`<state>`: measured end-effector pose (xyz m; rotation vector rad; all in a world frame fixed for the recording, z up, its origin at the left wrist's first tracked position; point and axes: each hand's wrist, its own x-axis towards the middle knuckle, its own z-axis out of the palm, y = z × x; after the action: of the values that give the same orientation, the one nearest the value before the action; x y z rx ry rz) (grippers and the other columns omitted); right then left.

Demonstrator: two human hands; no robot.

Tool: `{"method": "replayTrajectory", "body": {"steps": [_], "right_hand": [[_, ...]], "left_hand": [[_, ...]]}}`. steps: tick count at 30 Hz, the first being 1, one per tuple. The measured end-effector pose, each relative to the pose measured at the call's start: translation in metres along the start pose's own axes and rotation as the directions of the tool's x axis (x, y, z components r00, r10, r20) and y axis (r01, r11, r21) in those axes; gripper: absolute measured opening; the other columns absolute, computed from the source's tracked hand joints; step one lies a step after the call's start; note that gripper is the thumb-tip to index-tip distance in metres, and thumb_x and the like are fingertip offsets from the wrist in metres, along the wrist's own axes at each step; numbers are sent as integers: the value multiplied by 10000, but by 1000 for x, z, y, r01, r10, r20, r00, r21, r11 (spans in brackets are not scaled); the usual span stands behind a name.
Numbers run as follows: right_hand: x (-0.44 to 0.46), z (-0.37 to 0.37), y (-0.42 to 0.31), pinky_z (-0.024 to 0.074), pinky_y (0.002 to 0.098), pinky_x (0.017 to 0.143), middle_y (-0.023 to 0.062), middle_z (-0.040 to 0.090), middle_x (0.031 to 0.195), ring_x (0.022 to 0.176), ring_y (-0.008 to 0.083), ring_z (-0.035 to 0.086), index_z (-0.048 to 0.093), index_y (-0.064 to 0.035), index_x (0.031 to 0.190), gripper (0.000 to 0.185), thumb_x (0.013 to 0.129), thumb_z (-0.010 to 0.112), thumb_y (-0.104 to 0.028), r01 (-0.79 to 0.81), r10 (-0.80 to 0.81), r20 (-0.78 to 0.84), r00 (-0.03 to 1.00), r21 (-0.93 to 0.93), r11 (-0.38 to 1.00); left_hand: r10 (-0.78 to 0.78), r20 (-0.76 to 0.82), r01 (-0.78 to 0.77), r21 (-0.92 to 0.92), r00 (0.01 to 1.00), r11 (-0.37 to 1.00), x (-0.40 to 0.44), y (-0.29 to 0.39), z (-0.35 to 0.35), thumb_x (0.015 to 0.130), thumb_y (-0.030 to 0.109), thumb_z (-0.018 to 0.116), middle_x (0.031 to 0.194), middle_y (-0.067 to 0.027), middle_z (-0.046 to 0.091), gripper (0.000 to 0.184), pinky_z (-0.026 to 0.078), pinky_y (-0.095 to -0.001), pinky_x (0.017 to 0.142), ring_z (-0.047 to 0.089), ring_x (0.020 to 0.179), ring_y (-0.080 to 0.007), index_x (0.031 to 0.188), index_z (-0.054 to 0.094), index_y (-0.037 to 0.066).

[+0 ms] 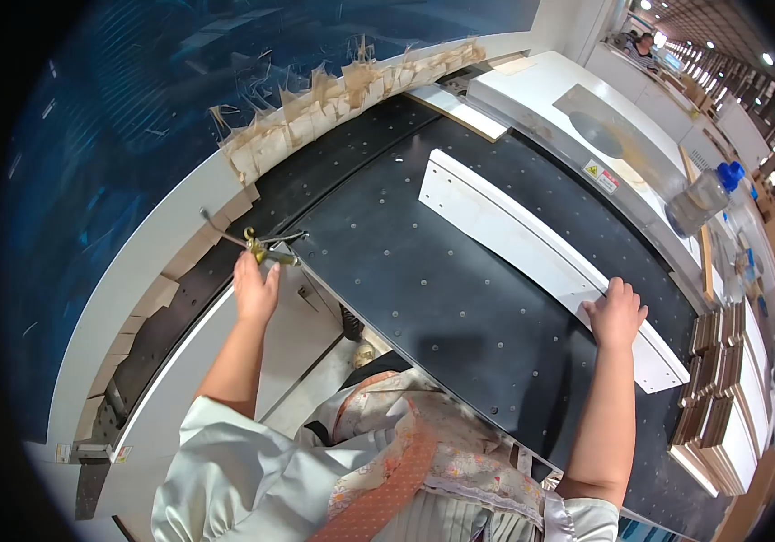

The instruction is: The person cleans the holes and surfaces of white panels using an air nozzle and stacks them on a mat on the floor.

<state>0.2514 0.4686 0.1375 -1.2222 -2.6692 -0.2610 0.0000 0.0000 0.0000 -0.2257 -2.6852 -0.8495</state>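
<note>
My left hand [254, 289], at the left edge of the black table [387, 271], is closed on a brass-coloured air blow gun [255, 244]. A thin metal nozzle sticks out from it to the upper left. On the table lies a long white board [505, 224] with small holes near its ends, set diagonally. Toward its near right end, my right hand [617, 314] grips it with the fingers over the far edge and the thumb on the near side.
A stack of white-faced boards [722, 406] stands at the table's right. Torn brown tape [315, 113] lines the blue-windowed machine. Behind the table are a white machine ledge [532, 81] and a blue-capped clear bottle [702, 200]. A person [642, 47] is far back.
</note>
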Motion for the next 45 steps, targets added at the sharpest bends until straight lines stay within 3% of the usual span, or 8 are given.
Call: {"method": "replayTrajectory", "body": {"steps": [9,17,19,22,25,27,31,45], "right_hand": [[7,14,4,322,514,986,59,569,1002,988,274,519,536,-96,1022,529,591,808,-237,49,-41,-72,997,123,991],[8,19,1,346,443,934,57,574,965,967,263,518,557,-94,1014,553,550,820,-242,53,-36,-112,993,160,986],[8,22,4,345,440,925,62,571,968,977,264,513,561,-90,1005,546,546,820,-234,77,-55,-147,988,147,986],[3,21,6,343,440,926,68,572,966,973,270,513,560,-92,985,529,547,819,-234,87,-64,-161,985,144,986],[2,20,3,345,434,923,59,574,968,970,269,515,562,-99,980,518,552,817,-240,70,-48,-147,988,146,987],[4,23,4,341,431,925,54,574,966,979,266,513,563,-104,980,512,558,814,-247,69,-43,-171,984,150,986],[8,22,9,343,427,921,58,566,966,983,272,508,558,-101,1002,523,566,811,-242,97,-65,-180,982,177,979],[12,22,12,297,451,985,72,565,958,998,273,496,577,-72,975,487,564,808,-196,93,-57,-129,990,294,951]], "left_hand": [[-23,14,25,-759,1000,650,17,-5,37,910,89,521,1198,-122,560,431,399,-290,936,530,1115,-187,1320,395,50],[153,-315,-258,-324,937,910,26,10,29,888,102,564,1152,-102,537,338,419,-299,898,540,1017,-196,1202,500,-2],[155,-270,-280,-524,950,805,33,43,7,929,181,507,1065,-97,586,317,415,-297,891,544,967,-181,1181,498,-10],[280,32,-131,-828,959,545,27,111,-37,945,203,458,961,-71,616,187,439,-274,783,541,867,-129,970,543,37],[379,514,63,-652,769,756,-2,155,-34,922,241,469,787,-78,607,222,465,-307,693,578,743,-162,982,527,34],[374,733,-331,-213,568,919,-34,201,-35,900,248,528,814,-164,629,288,490,-363,678,634,749,-261,1039,484,-1],[601,708,-468,-416,372,780,-73,226,-2,919,270,489,782,-220,610,328,458,-468,630,591,746,-413,1109,408,15],[258,586,-366,72,768,928,-13,222,1,922,279,454,833,-248,622,315,470,-502,694,598,783,-425,1043,388,-4]]}}
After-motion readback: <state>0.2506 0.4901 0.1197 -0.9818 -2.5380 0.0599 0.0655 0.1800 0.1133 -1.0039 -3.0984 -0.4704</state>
